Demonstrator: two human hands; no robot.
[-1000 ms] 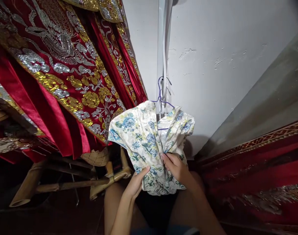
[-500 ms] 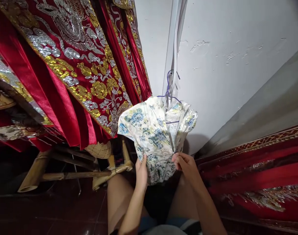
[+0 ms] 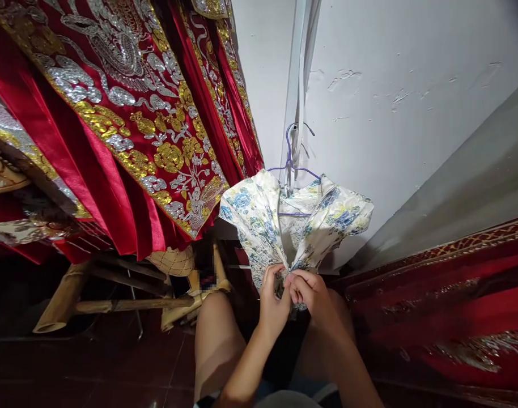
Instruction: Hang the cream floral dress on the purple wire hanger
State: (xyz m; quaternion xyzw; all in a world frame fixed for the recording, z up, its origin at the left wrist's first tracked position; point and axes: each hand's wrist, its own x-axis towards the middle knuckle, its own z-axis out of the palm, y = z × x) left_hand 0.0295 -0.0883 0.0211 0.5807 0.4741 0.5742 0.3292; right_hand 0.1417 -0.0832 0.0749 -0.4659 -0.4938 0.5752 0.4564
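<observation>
A white garment with blue and yellow flowers hangs on a purple wire hanger, its front facing me and its neck opening forming a V. At the bottom of that V, my left hand pinches the fabric. My right hand is right beside it, fingertips bent together on the same spot of cloth. The fingers of both hands nearly touch and cover whatever small part lies between them. Below the hands, the lower end of the garment is mostly hidden.
Red embroidered cloth hangs at the left, above a bamboo frame. The hanger hooks by a white strip on the pale wall. More red fabric lies at the right.
My left hand has moved from the garment's left side to the middle, beside my right hand. My right hand has shifted slightly left. The garment has turned to face me and spread wider.
</observation>
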